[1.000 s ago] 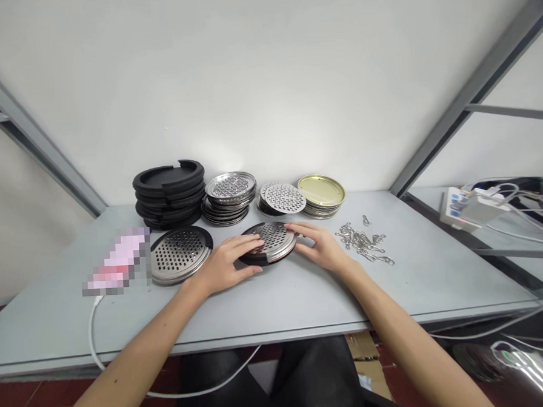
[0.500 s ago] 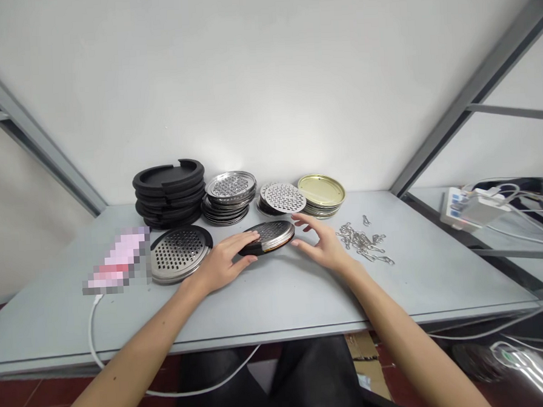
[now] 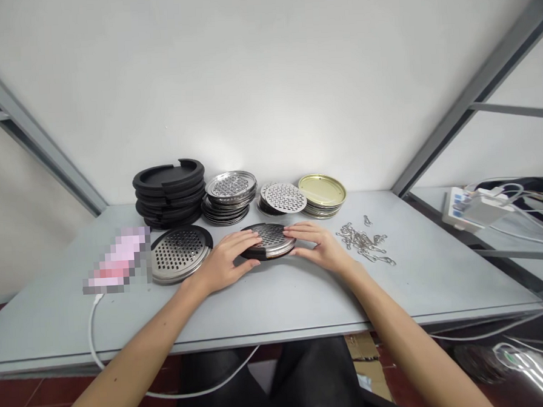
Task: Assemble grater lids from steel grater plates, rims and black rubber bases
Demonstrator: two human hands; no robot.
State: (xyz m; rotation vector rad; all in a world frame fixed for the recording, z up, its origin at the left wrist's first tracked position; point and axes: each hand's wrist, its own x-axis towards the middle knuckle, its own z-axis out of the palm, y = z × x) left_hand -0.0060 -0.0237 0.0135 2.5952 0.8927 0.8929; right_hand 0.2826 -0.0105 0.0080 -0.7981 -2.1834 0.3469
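Observation:
Between my hands, just above or on the table, is a round perforated metal case point(image 3: 273, 237) with a black rim around its left and far side. My left hand point(image 3: 223, 258) grips its left edge, fingers on top and thumb at the near side. At its right edge, my right hand point(image 3: 318, 243) holds it the same way, fingertips over the perforated top. A similar perforated case point(image 3: 180, 252) with a black rim lies left of my left hand. Small metal clips point(image 3: 362, 241) are scattered to the right of my right hand.
Along the wall stand stacked black rings point(image 3: 169, 190), rimmed perforated metal lids point(image 3: 230, 186), flat perforated discs point(image 3: 284, 198) and gold-coloured lids point(image 3: 322, 190). A blurred pink phone-like object point(image 3: 120, 260) with a white cable point(image 3: 92, 325) lies left. A power strip point(image 3: 458, 209) sits beyond the right frame.
My right hand has closed onto the right edge of the case, which has tilted flatter. My left hand has kept its grip.

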